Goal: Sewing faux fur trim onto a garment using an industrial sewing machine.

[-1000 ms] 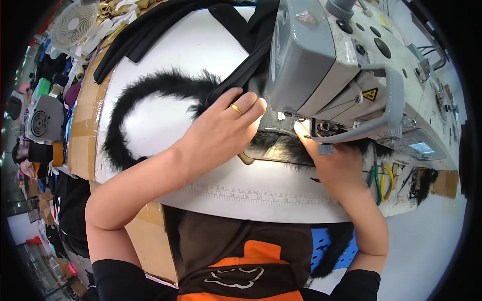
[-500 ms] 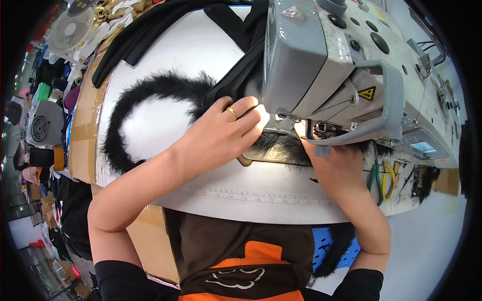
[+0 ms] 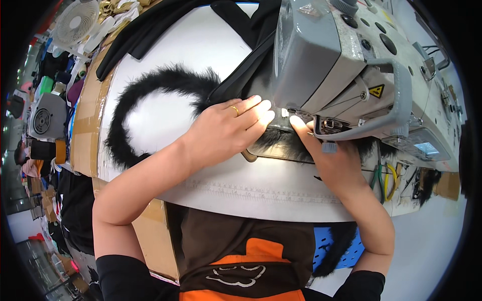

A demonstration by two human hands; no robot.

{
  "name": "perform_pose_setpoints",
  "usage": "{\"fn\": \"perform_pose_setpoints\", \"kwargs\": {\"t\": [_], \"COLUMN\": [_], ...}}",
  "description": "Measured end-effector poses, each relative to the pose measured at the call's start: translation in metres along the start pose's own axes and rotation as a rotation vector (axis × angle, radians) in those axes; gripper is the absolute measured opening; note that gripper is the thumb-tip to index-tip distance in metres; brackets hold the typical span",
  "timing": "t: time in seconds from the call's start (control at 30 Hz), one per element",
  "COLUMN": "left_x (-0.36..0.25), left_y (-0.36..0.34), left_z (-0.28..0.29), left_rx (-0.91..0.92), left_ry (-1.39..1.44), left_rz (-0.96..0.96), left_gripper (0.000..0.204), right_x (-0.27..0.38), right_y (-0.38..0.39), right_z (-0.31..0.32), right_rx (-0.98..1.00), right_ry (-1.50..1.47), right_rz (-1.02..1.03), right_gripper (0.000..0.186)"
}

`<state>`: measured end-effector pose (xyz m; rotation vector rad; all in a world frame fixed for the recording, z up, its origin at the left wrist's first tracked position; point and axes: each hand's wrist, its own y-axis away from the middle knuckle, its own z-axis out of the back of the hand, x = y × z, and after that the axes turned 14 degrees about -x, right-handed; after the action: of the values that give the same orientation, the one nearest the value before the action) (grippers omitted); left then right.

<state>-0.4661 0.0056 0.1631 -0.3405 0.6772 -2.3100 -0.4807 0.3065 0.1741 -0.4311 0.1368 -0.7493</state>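
Note:
A black garment lies on the sewing machine's bed, with a strip of black fur trim looping out across the white table to the left. My left hand, a ring on one finger, presses on the fabric just left of the presser foot area; its fingers are bent together over the cloth. My right hand reaches under the grey guard of the sewing machine. One of its digits stretches out beside the needle area, while the other fingers are hidden. More dark fur lies on the bed between both hands.
Green and yellow-handled cutting tools lie right of the machine. A ruler scale runs along the table's front edge. Cardboard borders the table at left, beyond which stand a white fan and piled goods.
The whole view has shifted slightly right. My right hand's outstretched digit has moved left, closer to my left hand. My left hand stays in nearly the same place on the fabric.

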Motion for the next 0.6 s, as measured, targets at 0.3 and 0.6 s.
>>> {"fn": "perform_pose_setpoints", "kwargs": {"t": [0.3,0.6], "left_x": [-0.008,-0.012], "left_y": [0.000,-0.007], "left_z": [0.001,0.010], "left_rx": [0.084,0.208], "left_ry": [-0.094,-0.070], "left_rz": [0.016,0.016], "left_gripper": [0.042,0.065], "right_x": [-0.012,-0.022], "right_y": [0.015,0.012], "right_z": [-0.012,-0.001], "right_rx": [0.068,-0.096], "right_ry": [0.123,0.117], "right_rz": [-0.046,0.115], "right_gripper": [0.056,0.019]}}
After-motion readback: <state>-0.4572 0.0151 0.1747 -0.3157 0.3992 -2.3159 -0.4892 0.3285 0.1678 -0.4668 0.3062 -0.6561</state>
